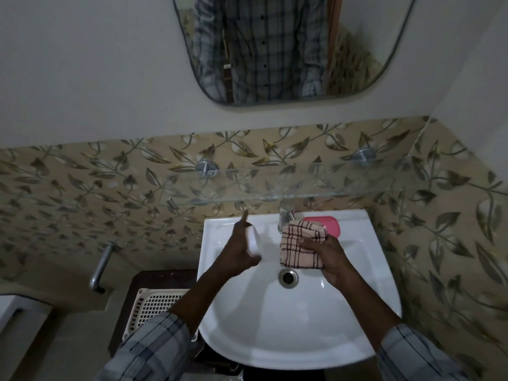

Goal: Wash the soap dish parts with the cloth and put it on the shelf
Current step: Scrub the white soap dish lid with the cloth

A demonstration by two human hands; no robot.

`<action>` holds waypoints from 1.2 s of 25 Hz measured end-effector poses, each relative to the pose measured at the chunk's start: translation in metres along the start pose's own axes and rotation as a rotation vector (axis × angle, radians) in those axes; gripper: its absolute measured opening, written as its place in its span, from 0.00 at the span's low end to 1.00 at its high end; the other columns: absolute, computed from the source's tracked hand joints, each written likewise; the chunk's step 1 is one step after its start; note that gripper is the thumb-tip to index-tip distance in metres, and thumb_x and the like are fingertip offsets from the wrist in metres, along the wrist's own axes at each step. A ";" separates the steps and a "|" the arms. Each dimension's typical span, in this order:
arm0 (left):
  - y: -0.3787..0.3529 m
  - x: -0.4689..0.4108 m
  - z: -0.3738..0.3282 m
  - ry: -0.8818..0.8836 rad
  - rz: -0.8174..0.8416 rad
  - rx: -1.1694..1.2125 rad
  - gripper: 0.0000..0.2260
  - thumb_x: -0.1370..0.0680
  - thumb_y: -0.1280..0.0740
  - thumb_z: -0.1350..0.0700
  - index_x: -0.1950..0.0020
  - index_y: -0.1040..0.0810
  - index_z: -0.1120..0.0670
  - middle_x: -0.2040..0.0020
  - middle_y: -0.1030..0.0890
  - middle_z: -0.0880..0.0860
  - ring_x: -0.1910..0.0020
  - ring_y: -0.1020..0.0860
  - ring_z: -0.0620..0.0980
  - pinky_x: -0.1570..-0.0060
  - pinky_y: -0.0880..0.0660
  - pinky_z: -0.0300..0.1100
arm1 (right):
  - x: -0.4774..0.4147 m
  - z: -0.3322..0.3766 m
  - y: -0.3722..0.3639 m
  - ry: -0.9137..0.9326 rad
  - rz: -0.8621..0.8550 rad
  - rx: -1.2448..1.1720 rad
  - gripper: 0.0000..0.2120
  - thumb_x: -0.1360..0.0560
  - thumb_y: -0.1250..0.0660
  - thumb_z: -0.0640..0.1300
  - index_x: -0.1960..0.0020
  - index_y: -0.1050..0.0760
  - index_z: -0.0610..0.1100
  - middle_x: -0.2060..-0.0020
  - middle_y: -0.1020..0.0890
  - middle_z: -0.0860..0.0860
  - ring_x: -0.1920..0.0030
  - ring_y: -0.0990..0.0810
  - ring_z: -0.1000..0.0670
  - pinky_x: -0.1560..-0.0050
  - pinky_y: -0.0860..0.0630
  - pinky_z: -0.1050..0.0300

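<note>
Over the white sink (275,325), my left hand (237,257) grips a white soap dish part (254,239) between thumb and fingers; the part is hard to make out against the basin. My right hand (328,259) is closed on a folded pink checked cloth (301,247), held just above the drain (288,276) and under the tap (286,215). A pink soap dish part (328,222) lies on the sink's back rim, behind the cloth and partly hidden by it. The glass shelf (275,188) runs along the tiled wall above the sink, with nothing on it.
A mirror (288,50) hangs above the shelf. A white perforated plastic basket (156,306) sits on a dark stand left of the sink. A metal pipe (100,268) sticks out of the wall at the left. The right wall stands close to the sink.
</note>
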State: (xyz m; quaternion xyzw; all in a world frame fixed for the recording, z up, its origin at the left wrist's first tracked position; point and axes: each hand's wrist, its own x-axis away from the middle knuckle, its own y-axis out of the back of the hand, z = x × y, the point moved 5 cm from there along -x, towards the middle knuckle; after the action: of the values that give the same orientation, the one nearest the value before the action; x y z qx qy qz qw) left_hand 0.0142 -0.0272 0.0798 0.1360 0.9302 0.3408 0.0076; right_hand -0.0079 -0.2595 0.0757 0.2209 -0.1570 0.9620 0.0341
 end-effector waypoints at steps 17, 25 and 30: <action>-0.009 0.041 0.027 0.294 -0.234 0.549 0.38 0.30 0.25 0.43 0.24 0.35 0.47 0.34 0.22 0.50 0.40 0.20 0.49 0.41 0.21 0.49 | 0.010 0.006 -0.020 0.010 0.070 -0.081 0.17 0.23 0.34 0.34 0.36 0.24 0.41 0.45 0.16 0.39 0.44 0.17 0.38 0.44 0.22 0.34; -0.026 0.049 0.018 0.465 -0.195 1.087 0.25 0.26 0.32 0.40 0.37 0.21 0.56 0.44 0.16 0.61 0.45 0.18 0.59 0.44 0.21 0.58 | 0.000 0.001 -0.016 -0.061 -0.051 -0.259 0.17 0.26 0.35 0.31 0.38 0.23 0.36 0.45 0.17 0.36 0.44 0.18 0.35 0.40 0.25 0.32; -0.053 0.063 -0.005 0.476 0.104 1.554 0.37 0.39 0.18 0.44 0.35 0.20 0.61 0.39 0.20 0.65 0.47 0.18 0.63 0.43 0.23 0.60 | 0.000 -0.004 -0.021 -0.188 -0.104 -0.405 0.20 0.29 0.30 0.32 0.37 0.24 0.38 0.43 0.18 0.39 0.45 0.19 0.40 0.40 0.24 0.41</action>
State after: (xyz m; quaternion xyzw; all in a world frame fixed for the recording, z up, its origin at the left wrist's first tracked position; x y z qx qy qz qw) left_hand -0.0603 -0.0524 0.0547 0.0696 0.8702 -0.3825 -0.3027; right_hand -0.0072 -0.2378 0.0784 0.3059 -0.3376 0.8831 0.1123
